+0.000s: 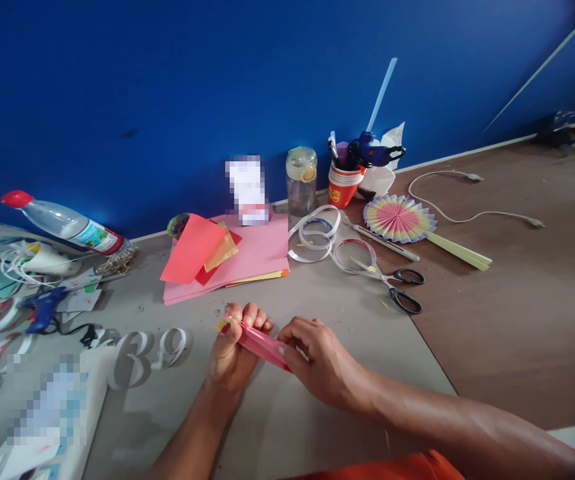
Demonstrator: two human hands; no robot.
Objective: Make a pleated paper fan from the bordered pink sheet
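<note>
A narrow strip of folded pink paper (pixel 263 344) slants between my two hands above the grey table. My left hand (pixel 234 347) pinches its upper left end, where a bit of yellow shows at the tip. The lower right end lies between the thumb and fingers of my right hand (pixel 320 360). Beyond the hands are a stack of pink paper sheets (pixel 262 250) and a red paper piece (pixel 190 250). Scissors (pixel 384 280) with black handles rest to the right, beside a roll of tape (pixel 354 257).
A pleated paper fan (pixel 400 219) with pale yellow sticks lies at the right, near a white cable (pixel 447 217). Along the blue wall stand a lidded jar (pixel 301 183) and a red paper cup (pixel 342 187). A plastic bottle (pixel 67 223) and a blue glue gun (pixel 44 310) are at left.
</note>
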